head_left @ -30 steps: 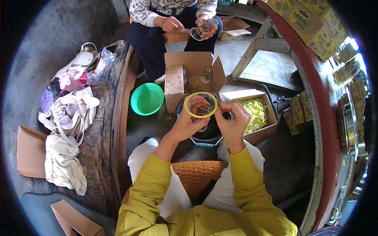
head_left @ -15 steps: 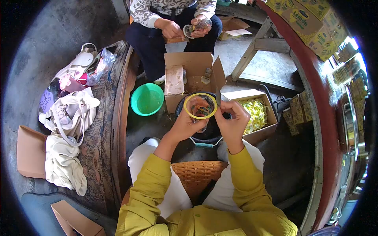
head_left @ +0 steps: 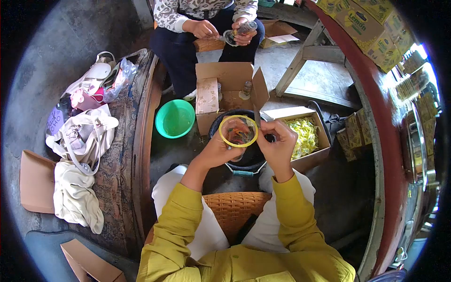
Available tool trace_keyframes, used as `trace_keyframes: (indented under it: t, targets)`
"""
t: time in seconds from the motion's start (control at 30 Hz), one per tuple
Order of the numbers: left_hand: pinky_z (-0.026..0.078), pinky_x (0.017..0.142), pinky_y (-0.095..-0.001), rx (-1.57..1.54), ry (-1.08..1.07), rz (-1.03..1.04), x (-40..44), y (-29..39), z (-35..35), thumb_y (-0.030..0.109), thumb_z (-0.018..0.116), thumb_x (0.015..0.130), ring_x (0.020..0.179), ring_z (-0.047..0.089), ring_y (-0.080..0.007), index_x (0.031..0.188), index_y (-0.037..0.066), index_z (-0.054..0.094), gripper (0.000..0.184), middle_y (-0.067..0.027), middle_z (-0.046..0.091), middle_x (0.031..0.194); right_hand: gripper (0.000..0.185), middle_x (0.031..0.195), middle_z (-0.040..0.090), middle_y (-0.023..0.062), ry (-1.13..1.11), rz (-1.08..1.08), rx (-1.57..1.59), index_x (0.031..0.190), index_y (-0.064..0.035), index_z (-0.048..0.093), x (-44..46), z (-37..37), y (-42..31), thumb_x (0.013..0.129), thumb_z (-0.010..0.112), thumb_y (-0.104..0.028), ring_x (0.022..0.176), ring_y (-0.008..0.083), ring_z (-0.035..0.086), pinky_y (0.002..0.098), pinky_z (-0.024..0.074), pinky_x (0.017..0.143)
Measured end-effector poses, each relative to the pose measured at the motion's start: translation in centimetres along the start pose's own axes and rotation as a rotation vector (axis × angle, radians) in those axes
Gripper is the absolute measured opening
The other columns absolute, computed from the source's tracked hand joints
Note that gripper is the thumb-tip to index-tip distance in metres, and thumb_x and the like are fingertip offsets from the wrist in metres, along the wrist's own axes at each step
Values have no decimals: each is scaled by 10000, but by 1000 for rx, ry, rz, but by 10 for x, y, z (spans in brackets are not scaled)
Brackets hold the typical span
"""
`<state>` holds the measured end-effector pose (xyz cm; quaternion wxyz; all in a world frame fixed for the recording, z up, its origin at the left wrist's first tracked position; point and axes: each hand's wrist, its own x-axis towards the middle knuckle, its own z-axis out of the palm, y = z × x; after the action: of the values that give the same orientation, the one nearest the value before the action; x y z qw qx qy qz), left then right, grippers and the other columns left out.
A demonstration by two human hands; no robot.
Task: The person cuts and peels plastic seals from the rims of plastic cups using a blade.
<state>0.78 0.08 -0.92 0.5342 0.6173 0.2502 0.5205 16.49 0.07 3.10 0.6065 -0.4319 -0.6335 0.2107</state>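
My left hand (head_left: 215,151) is closed around a clear plastic cup (head_left: 238,131) with a yellow rim, its round top facing up at me. Coloured print shows on the cup's wall. Pinched in my right hand (head_left: 278,142) is a thin, flat grey blade (head_left: 257,115), which stands upright at the right side of the yellow rim. What the blade's other end looks like is mostly hidden by my fingers. Beneath both hands is a black bucket (head_left: 256,162) with a pale green handle grip.
Ahead stands an open cardboard box (head_left: 230,77) with clear cups inside. A green basin (head_left: 175,119) is at its left, and a box of yellow strips (head_left: 303,136) at its right. Opposite, another person's hands (head_left: 206,29) hold a clear cup. Bags (head_left: 84,131) lie on the left bench.
The cup in my left hand has tilted and dropped slightly, and the blade has shifted a little with it. The other person's cup has turned.
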Motion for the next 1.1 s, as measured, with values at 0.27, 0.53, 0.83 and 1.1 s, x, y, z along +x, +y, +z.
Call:
trace_keyframes:
  t: [0.27, 0.53, 0.83, 1.1]
  targets:
    - [360, 951, -316, -29, -36, -141, -3, 7, -10, -7, 628, 663, 1082, 450, -167, 1158, 80, 419, 545, -44, 422, 1148, 142, 655, 617, 78, -84, -30, -26, 797, 14, 657, 2, -2, -8, 664, 686, 53, 577, 118, 605, 223, 477, 545]
    - [395, 915, -313, 112, 61, -45, 1, 0, 1, 13, 708, 659, 1045, 477, -154, 1156, 63, 410, 581, -56, 473, 1094, 138, 660, 619, 83, -17, -45, -73, 789, 15, 652, 2, 2, -8, 661, 684, 56, 571, 126, 605, 229, 474, 540]
    - [424, 881, -318, 132, 115, -28, 4, -1, -5, 20, 729, 656, 1021, 496, -155, 1145, 54, 423, 578, -54, 488, 1070, 121, 641, 610, 94, -48, -91, -120, 760, 16, 641, 1, 2, -11, 654, 688, 52, 563, 138, 604, 232, 469, 534]
    - [425, 858, -276, 121, 1, -90, 3, 14, -5, -23, 692, 628, 975, 511, -137, 1115, 62, 445, 552, -35, 486, 1049, 127, 634, 603, 90, -81, -132, -101, 770, 10, 647, 4, -2, -11, 657, 685, 54, 557, 138, 596, 230, 461, 526]
